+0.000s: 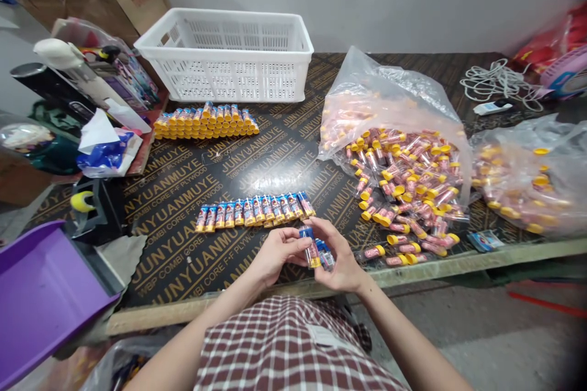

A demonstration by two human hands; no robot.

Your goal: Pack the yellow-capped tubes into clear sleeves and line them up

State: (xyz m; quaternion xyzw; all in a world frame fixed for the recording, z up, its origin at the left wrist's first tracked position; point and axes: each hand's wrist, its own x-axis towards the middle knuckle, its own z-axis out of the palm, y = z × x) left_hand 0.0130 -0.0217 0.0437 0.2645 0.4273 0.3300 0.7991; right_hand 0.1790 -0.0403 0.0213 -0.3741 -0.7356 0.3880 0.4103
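My left hand (pixel 274 255) and my right hand (pixel 340 259) meet just above the table's front edge, both pinching one small clear tube with a yellow cap (pixel 310 247). My right hand also keeps a few blue sticker pieces (pixel 325 255) against its palm. Just beyond my hands lies a single row of labelled tubes (pixel 255 211) side by side. A stacked pile of labelled tubes (pixel 206 121) lies farther back near the white basket (pixel 228 55). An open clear bag (pixel 398 134) to the right spills several unlabelled yellow-capped tubes (pixel 403 195) onto the plywood.
A second bag of tubes (pixel 527 183) lies at the far right, with a coiled white cord (pixel 498 80) behind it. A purple tray (pixel 41 293), a black tape dispenser (pixel 94 208) and clutter fill the left side. A sticker sheet (pixel 486 239) lies near the front edge.
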